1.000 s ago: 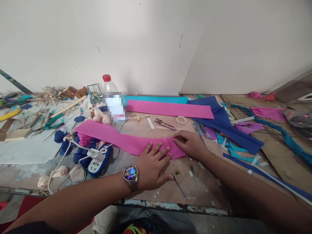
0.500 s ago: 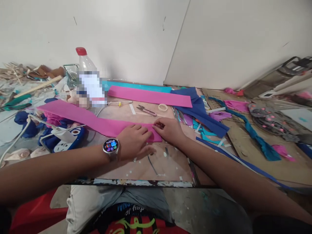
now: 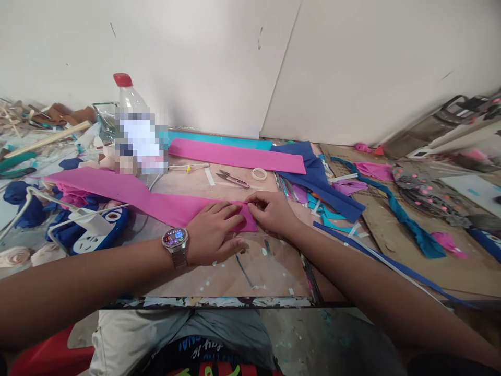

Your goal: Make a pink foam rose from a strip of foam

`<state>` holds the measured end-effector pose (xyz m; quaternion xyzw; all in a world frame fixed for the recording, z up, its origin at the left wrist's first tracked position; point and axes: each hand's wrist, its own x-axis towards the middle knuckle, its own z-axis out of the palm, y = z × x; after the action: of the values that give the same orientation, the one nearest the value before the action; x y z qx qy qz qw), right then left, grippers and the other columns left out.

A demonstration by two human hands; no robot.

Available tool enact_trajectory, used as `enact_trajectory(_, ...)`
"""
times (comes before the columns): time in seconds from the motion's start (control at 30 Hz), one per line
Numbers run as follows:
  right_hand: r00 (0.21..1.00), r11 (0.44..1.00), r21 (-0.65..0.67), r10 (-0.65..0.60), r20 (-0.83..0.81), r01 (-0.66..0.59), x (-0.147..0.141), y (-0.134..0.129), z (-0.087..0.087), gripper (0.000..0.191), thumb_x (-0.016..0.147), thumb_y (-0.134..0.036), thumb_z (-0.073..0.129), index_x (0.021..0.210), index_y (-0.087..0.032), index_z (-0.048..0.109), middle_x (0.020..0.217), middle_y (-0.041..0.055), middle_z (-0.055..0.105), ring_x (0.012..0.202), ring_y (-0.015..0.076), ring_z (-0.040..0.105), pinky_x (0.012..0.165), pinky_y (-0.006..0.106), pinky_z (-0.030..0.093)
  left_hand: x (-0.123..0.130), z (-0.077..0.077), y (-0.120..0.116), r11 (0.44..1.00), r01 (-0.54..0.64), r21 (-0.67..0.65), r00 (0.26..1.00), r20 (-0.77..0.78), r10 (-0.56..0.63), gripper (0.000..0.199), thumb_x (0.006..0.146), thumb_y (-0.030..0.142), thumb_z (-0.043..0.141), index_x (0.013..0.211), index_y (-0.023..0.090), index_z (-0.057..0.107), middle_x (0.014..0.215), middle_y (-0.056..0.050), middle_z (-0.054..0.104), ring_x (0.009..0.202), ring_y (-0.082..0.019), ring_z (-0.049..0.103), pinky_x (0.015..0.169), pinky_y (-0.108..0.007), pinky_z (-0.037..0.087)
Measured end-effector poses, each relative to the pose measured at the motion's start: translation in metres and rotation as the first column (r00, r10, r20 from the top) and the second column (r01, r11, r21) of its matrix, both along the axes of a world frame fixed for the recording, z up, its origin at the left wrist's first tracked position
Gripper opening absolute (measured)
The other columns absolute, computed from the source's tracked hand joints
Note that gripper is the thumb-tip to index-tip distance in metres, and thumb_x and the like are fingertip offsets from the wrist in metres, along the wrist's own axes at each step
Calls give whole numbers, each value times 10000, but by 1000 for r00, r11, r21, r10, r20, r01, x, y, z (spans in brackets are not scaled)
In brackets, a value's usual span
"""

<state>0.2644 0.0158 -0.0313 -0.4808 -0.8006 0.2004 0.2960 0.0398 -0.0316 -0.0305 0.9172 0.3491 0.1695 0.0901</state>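
A long pink strip (image 3: 172, 209), looking like crepe paper or cloth, runs across the work board from the left. My left hand (image 3: 213, 230) lies on it near its right end, fingers stretched out flat and thumb apart. At that end my right hand (image 3: 272, 211) pinches the strip's far edge between thumb and fingers. The exact grip is partly hidden by the fingers. Beyond the hands lie small thread snips (image 3: 234, 179) and a cream tape ring (image 3: 259, 174). A second pink strip (image 3: 237, 156) lies farther back.
To the left stand a red-capped bottle (image 3: 131, 96), a blue-and-white power strip (image 3: 99, 235) with cables, and dark blue rolls. Blue pieces (image 3: 313, 183) lie to the right, before cardboard (image 3: 360, 209) bearing a teal strip (image 3: 403, 214). A white wall (image 3: 195, 62) rises behind.
The view has shifted slightly, so the scene sits a little to the left. Both hands stay at the strip's right end, the left still flat and the right still pinching.
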Motion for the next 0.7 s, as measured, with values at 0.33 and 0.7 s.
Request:
enact_trajectory(0.33,995,995,8,104,5,-104,7,3,4,208,895,-171,597,977,-187,788,908,54,791,747,172,690,692,279,513,-1,-3,1,1000,-12,-23,999,-31,11,588,977,623,431,1407,249,576,1552,-148,476,1406,-376,419,1139,-571,370)
enact_trajectory(0.7,980,980,59,185,77,-189,5,4,0,194,844,-130,667,999,-194,765,822,21,716,634,120,616,634,240,469,-2,-6,2,1000,-23,-20,998,-63,22,696,949,700,419,1467,249,527,1565,-208,429,1438,-440,370,1122,-614,363)
